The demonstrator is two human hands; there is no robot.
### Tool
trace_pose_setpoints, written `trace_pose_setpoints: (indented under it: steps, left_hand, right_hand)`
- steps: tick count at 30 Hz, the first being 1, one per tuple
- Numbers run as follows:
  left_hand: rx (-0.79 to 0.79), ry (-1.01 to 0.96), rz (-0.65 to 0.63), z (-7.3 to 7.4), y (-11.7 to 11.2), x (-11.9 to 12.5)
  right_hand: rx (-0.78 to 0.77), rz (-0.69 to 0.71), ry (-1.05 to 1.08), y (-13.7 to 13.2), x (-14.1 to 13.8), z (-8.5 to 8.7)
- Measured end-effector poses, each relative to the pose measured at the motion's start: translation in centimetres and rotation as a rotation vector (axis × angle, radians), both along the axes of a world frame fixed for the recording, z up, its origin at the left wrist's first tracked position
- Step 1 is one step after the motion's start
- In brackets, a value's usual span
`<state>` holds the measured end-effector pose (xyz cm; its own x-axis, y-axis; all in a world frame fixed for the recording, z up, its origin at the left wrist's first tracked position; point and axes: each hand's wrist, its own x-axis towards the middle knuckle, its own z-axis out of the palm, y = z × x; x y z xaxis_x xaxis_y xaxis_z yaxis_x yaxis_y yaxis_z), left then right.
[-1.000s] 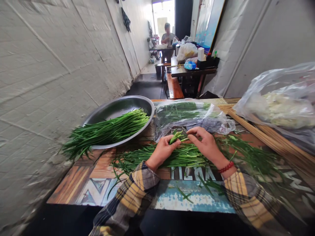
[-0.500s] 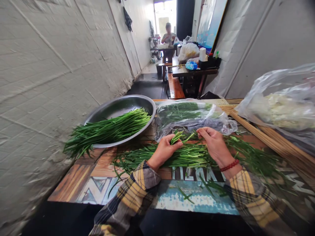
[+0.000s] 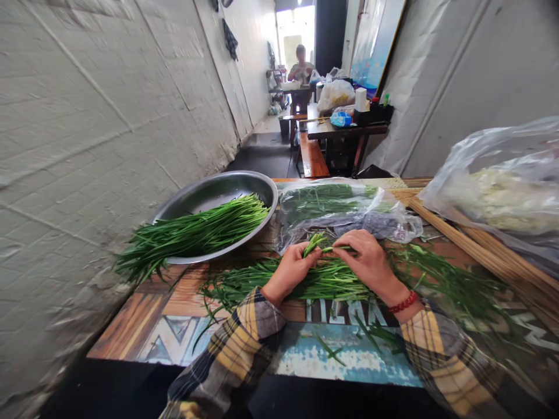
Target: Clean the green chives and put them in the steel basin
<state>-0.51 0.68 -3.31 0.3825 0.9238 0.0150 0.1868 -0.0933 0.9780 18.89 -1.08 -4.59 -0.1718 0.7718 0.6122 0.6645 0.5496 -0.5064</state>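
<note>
My left hand [image 3: 292, 269] is closed around a small bunch of garlic chives [image 3: 315, 243], their pale cut ends poking out above the thumb. Close beside it, my right hand [image 3: 365, 259] pinches the end of a chive stem that sticks out of that bunch. Beneath both hands a pile of loose chives [image 3: 334, 280] lies across the table [image 3: 192, 291]. To the left, a wide metal basin [image 3: 201, 201] holds a thick bundle of chives [image 3: 213, 227], whose leaf tips hang over its rim.
Behind my hands lies a clear plastic bag of chives [image 3: 327, 198]. Thin wooden sticks [image 3: 471, 244] and another plastic bag [image 3: 493, 192] with pale contents are on the right, near scattered green scraps [image 3: 454, 285]. A person [image 3: 301, 68] sits at a far table.
My right hand has moved left and in toward the left hand, its fingers now on a stem at the bunch. The left hand keeps its hold on the chives.
</note>
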Motion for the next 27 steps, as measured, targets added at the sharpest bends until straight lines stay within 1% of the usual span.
trace_pose_setpoints:
  steps: [3, 5, 7, 10, 12, 14, 17, 19, 21, 24, 26, 27]
  left_hand:
    - [0.021, 0.015, -0.006, 0.0, 0.0, 0.0]
    - [0.03, 0.011, -0.018, -0.1, 0.1, 0.0]
    - [0.019, 0.006, -0.041, -0.1, 0.1, -0.1]
    - [-0.011, -0.006, -0.088, 0.0, 0.0, 0.0]
    - [-0.018, 0.0, -0.096, 0.0, 0.0, 0.0]
    - [-0.016, 0.023, -0.09, 0.0, -0.1, 0.0]
    - [-0.015, 0.039, -0.07, -0.2, -0.1, 0.0]
    - [-0.016, 0.027, -0.058, -0.4, 0.0, 0.0]
    - [-0.008, 0.018, -0.052, -0.5, 0.1, -0.1]
    - [0.033, 0.033, -0.034, -0.4, 0.1, -0.1]
    - [0.054, 0.037, -0.023, -0.3, 0.1, -0.1]
    - [0.06, 0.033, -0.018, -0.2, 0.1, 0.0]
  right_hand:
    - [-0.017, 0.02, -0.006, 0.0, 0.0, -0.1]
    - [-0.07, 0.018, 0.077, 0.0, -0.3, 0.0]
    - [-0.185, 0.006, 0.224, -0.1, -0.7, 0.0]
    - [-0.428, 0.004, 0.525, -0.2, -1.3, -0.2]
    - [-0.538, 0.011, 0.704, -0.2, -1.6, -0.5]
    - [-0.572, 0.0, 0.828, -0.1, -1.6, -0.8]
    - [-0.507, -0.053, 0.917, 0.2, -0.9, -0.9]
    - [-0.413, -0.091, 0.898, 0.4, -0.2, -0.7]
    - [-0.319, -0.096, 0.781, 0.3, 0.5, -0.2]
    - [-0.209, -0.015, 0.447, 0.0, 0.7, 0.5]
    - [-0.146, 0.031, 0.234, -0.1, 0.3, 0.7]
    - [-0.132, 0.041, 0.161, -0.1, 0.0, 0.6]
